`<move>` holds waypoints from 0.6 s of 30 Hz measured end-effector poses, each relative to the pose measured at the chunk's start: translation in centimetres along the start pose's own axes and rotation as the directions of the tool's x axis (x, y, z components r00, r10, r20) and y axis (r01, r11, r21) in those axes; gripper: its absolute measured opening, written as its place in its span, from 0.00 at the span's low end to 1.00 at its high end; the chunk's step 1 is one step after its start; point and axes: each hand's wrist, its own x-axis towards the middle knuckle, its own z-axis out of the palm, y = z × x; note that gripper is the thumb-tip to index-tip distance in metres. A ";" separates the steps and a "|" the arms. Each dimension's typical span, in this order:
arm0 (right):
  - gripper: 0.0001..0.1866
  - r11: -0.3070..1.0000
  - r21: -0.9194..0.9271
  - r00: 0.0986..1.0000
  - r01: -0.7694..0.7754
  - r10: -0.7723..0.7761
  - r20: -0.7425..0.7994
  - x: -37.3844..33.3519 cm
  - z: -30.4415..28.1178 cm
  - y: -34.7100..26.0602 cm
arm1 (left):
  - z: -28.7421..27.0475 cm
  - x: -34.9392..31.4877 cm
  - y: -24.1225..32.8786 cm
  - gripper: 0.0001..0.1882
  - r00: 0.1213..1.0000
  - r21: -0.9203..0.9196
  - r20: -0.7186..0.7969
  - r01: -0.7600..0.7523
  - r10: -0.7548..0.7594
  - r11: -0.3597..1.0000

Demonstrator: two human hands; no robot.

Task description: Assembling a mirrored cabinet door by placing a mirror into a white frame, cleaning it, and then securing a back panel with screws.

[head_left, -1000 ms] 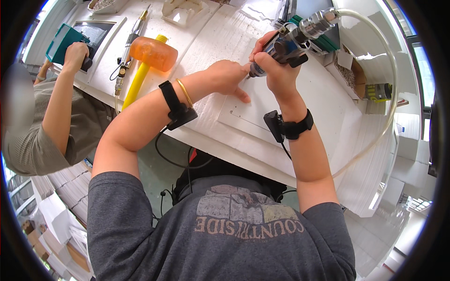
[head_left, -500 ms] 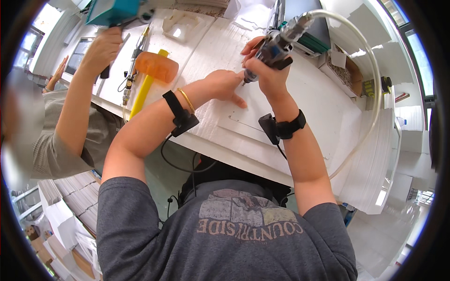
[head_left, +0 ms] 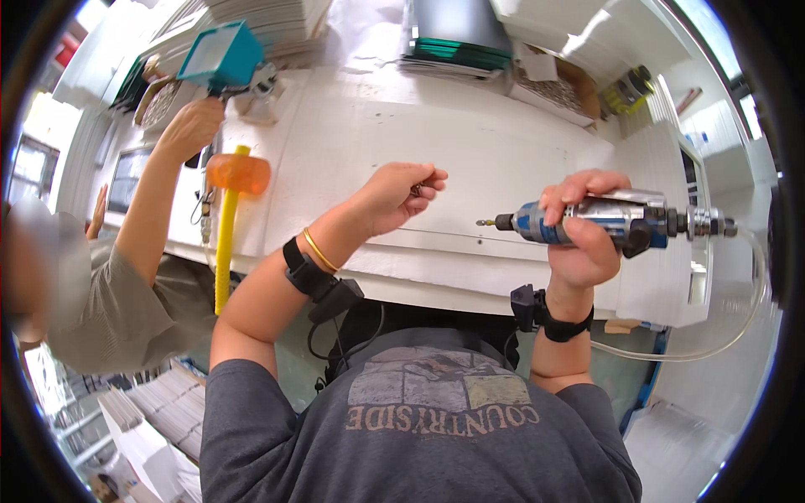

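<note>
My right hand [head_left: 584,250] grips a blue and silver pneumatic screwdriver [head_left: 625,210]. The tool lies level, its short bit pointing left over the near edge of a white panel [head_left: 470,159], and a clear hose trails from its back end. Left of the bit, my left hand [head_left: 401,199] is raised over the panel with curled fingers. Small dark pieces show between those fingers, too small and blurred to name. A small dark dot, perhaps a screw or hole, marks the panel's near strip below the bit.
A co-worker's hand [head_left: 194,130] holds a teal scoop-shaped tool [head_left: 220,57] at the left. Beside it lies an orange-headed mallet [head_left: 238,173] with a yellow handle. Dark sheets [head_left: 457,33] are stacked at the back; a cardboard box [head_left: 558,88] of small parts stands right of them.
The screwdriver has swung from upright on the panel to level, away to the right in my right hand. My left hand has lifted and curled its fingers. The view has shifted.
</note>
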 end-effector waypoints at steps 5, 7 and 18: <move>0.19 0.996 -0.066 0.991 0.052 -0.060 -0.120 -3.1 -3.7 -2.9 | 5.5 1.4 -2.1 0.17 0.997 -0.178 0.066 0.046 -0.035 0.983; 0.19 0.995 -0.077 0.988 0.069 -0.079 -0.133 -3.9 -5.0 -3.7 | 6.9 2.0 -2.8 0.18 0.989 -0.173 0.141 0.069 -0.045 0.983; 0.18 0.988 -0.055 0.973 0.147 -0.155 -0.174 -4.9 -8.5 -5.2 | 10.7 5.5 -5.7 0.16 0.993 -0.060 0.059 0.110 -0.107 0.992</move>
